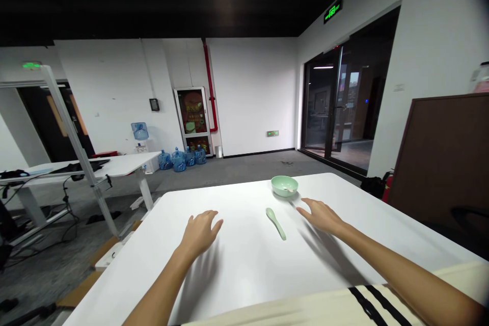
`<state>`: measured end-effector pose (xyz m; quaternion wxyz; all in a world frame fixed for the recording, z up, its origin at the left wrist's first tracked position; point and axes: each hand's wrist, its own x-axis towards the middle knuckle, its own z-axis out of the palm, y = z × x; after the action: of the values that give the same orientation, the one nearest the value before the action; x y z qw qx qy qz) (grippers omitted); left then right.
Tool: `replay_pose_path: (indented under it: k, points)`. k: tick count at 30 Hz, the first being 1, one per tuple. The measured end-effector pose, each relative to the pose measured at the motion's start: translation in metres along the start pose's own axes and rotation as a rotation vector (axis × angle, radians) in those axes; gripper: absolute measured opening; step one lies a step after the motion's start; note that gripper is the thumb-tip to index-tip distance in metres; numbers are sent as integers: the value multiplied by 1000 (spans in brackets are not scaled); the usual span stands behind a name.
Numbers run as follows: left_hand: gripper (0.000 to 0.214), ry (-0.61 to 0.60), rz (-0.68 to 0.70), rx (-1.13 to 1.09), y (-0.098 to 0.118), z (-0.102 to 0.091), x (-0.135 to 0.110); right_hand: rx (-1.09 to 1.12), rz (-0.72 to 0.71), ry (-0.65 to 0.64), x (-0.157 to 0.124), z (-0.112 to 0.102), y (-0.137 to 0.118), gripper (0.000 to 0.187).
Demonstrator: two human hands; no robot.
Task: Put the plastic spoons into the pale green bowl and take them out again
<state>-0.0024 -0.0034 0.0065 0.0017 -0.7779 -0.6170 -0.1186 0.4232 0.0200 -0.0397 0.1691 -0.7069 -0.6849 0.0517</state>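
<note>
A pale green ceramic bowl (284, 186) stands near the far edge of the white table (237, 265), with something small and pale inside it. A matching pale green spoon (276, 223) lies on the tabletop, its bowl end pointing away from me. My right hand (321, 216) is open and empty, just right of the spoon and close to the bowl. My left hand (200, 233) is open and empty too, with its fingers curved over the tabletop, left of the spoon.
A cream garment with black stripes (378, 305) runs along the table's near edge. Beyond the table stand a metal frame upright (78, 147), a white desk (114, 165), blue water jugs (178, 160), and a dark brown cabinet (439, 163). A red fire extinguisher (387, 187) stands near the cabinet.
</note>
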Motion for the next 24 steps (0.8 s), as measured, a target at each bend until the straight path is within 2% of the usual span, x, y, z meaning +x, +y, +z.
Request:
replay_pose_path:
  k: [9,15,19,24]
  points:
    - [49,4,-4,6,-1,2,2,5,-17,-10,0,1,0,62]
    - [47,12,3,6,1,-1,1,-7,-29,-27,10,-10,-10,56]
    - [46,2,-4,15,2,-2,0,-38,-22,-31,32,-20,-17,52]
    - [48,-12,-8,11,1,-2,0,-107,80,1,78,-22,-22,51]
